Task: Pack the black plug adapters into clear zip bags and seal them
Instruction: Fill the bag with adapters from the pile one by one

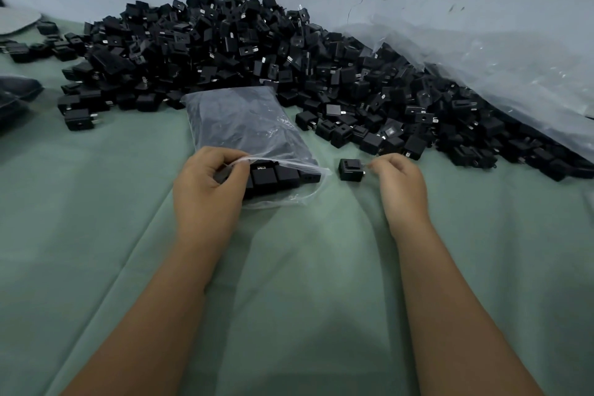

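adapter pile [257, 51] behind zip bag [247, 132], loose adapter [351, 169] right

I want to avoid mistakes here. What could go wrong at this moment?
The bag looks nearly full, and adapters sit right at its open mouth, so the zip may not close. The right hand pinches the loose adapter only by a prong, so it could slip. The left hand holds just the mouth edge; pushing may spill adapters onto the cloth.

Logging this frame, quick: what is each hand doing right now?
Left hand: closed, gripping the mouth of the zip bag.
Right hand: closed, pinching a prong of the single adapter.
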Demonstrator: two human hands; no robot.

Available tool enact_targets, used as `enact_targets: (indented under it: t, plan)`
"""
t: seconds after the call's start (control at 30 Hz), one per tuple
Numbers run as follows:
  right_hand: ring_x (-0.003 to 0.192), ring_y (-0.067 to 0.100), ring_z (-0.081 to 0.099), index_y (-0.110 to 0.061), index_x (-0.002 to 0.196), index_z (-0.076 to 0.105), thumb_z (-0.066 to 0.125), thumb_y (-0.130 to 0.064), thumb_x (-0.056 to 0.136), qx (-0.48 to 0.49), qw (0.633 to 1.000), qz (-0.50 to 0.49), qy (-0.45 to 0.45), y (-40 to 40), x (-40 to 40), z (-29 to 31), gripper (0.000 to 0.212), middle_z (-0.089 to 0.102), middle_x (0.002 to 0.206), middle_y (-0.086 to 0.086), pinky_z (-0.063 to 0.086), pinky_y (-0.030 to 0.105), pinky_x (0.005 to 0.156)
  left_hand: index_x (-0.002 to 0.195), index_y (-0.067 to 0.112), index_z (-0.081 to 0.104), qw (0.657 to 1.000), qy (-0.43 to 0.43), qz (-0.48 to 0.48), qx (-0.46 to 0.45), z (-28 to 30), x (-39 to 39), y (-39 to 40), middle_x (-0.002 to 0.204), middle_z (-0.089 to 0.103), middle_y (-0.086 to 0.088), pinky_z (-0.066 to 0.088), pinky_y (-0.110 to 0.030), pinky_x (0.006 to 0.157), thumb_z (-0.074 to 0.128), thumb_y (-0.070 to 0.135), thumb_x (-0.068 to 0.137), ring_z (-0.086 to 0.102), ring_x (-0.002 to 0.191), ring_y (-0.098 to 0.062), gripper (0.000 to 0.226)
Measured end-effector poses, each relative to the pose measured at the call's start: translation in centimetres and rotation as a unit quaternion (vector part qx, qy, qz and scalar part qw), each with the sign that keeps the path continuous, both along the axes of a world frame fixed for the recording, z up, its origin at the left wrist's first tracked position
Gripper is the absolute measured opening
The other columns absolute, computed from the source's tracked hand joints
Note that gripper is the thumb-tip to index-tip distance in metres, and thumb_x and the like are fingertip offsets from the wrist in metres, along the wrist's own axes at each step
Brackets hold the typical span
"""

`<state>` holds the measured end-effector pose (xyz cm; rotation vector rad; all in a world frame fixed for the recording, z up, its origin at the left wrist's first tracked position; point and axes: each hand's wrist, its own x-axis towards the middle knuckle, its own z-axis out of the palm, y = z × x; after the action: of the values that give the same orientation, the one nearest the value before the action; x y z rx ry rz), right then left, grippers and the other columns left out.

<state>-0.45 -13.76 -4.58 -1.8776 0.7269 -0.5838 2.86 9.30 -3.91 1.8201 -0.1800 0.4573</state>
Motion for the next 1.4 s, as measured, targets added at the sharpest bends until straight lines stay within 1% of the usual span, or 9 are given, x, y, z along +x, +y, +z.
enact_targets:
  t: [0.23, 0.47, 0.6, 0.7, 0.8, 0.9, 1.0, 1.13, 1.4]
  plan:
    - [0.087, 0.017, 0.059, -0.020, 0.091, 0.066, 0.054, -0.039, 0.079, -0.067, 0.997, 0.013, 0.034, 0.3, 0.0, -0.1, 0.026, 0.065, 0.089, 0.003, 0.048, 0.034, 0.084, 0.086, 0.017, 0.074, 1.000, 0.007, 0.005, 0.012, 0.1, 0.0, -0.1, 0.086, 0.068, 0.008, 0.044, -0.012, 0.073, 0.065, 0.014, 0.087, 0.059, 0.080, 0.000, 0.009]
    - [0.086, 0.008, 0.059, -0.036, 0.082, 0.069, 0.053, -0.043, 0.082, -0.050, 0.995, 0.087, 0.014, 1.0, -0.6, 0.2, 0.017, 0.065, 0.090, -0.011, 0.046, 0.028, 0.074, 0.083, 0.021, 0.073, 1.000, -0.003, 0.003, 0.025, -0.3, 0.3, -0.1, 0.084, 0.067, 0.009, 0.045, -0.015, 0.072, 0.066, 0.017, 0.087, 0.059, 0.079, 0.000, 0.009]
    - [0.079, 0.007, 0.059, -0.023, 0.067, 0.067, 0.056, -0.041, 0.085, -0.060, 0.992, 0.111, -0.009, 1.9, -0.9, 0.2, 0.028, 0.064, 0.080, -0.011, 0.042, 0.024, 0.068, 0.076, 0.033, 0.065, 0.999, -0.005, 0.004, 0.041, -0.4, 0.3, -0.1, 0.080, 0.064, 0.014, 0.043, -0.019, 0.071, 0.062, 0.018, 0.087, 0.058, 0.078, -0.002, 0.019]
    - [0.073, -0.003, 0.057, -0.029, 0.059, 0.063, 0.059, -0.030, 0.088, -0.081, 0.993, 0.058, -0.069, 2.8, -1.4, 0.1, 0.029, 0.064, 0.075, -0.017, 0.039, 0.013, 0.065, 0.079, 0.032, 0.065, 0.998, -0.015, 0.006, 0.059, -0.5, 0.4, -0.2, 0.079, 0.063, 0.015, 0.041, -0.019, 0.070, 0.062, 0.019, 0.088, 0.056, 0.077, -0.003, 0.016]
    - [0.047, 0.007, 0.035, -0.014, 0.049, 0.046, 0.057, -0.020, 0.086, -0.074, 0.988, -0.052, -0.127, 3.4, -1.9, 0.5, 0.040, 0.038, 0.046, -0.010, 0.026, 0.020, 0.049, 0.085, 0.025, 0.070, 0.998, -0.008, 0.014, 0.064, -0.6, 0.5, -0.2, 0.083, 0.064, 0.011, 0.043, -0.026, 0.072, 0.061, 0.021, 0.089, 0.057, 0.080, -0.006, 0.010]
    - [0.045, 0.008, 0.025, -0.011, 0.048, 0.042, 0.057, -0.015, 0.084, -0.021, 0.981, -0.081, -0.174, 4.5, -2.1, 1.2, 0.039, 0.028, 0.043, -0.009, 0.022, 0.021, 0.046, 0.088, 0.022, 0.071, 0.997, 0.000, 0.022, 0.075, -0.6, 0.7, -0.3, 0.086, 0.065, 0.006, 0.044, -0.029, 0.073, 0.060, 0.021, 0.089, 0.058, 0.083, -0.012, 0.011]
    - [0.050, 0.006, 0.028, -0.006, 0.054, 0.045, 0.059, -0.015, 0.086, -0.015, 0.972, -0.041, -0.229, 7.4, -2.0, 1.3, 0.035, 0.031, 0.050, -0.010, 0.026, 0.024, 0.048, 0.088, 0.021, 0.071, 0.997, -0.007, 0.027, 0.078, -0.4, 0.6, -0.5, 0.086, 0.065, 0.005, 0.042, -0.028, 0.072, 0.060, 0.020, 0.090, 0.058, 0.083, -0.014, 0.011]
    - [0.071, 0.011, 0.057, -0.005, 0.068, 0.063, 0.055, -0.017, 0.090, -0.141, 0.954, 0.027, -0.263, 11.7, -1.9, 1.0, 0.027, 0.062, 0.071, -0.004, 0.047, 0.024, 0.067, 0.094, 0.015, 0.072, 0.994, -0.074, 0.034, 0.073, -0.1, 0.1, -0.4, 0.085, 0.062, 0.002, 0.045, -0.034, 0.076, 0.055, 0.019, 0.089, 0.057, 0.084, -0.022, 0.018]
    - [0.106, 0.018, 0.062, -0.005, 0.108, 0.072, 0.060, -0.010, 0.091, -0.311, 0.927, 0.132, -0.160, 12.7, -1.6, 0.3, 0.022, 0.070, 0.110, 0.004, 0.045, 0.024, 0.095, 0.099, 0.011, 0.071, 0.988, -0.103, 0.035, 0.107, 0.0, -0.1, -0.3, 0.092, 0.064, 0.002, 0.044, -0.031, 0.078, 0.058, 0.010, 0.092, 0.058, 0.089, -0.021, 0.015]
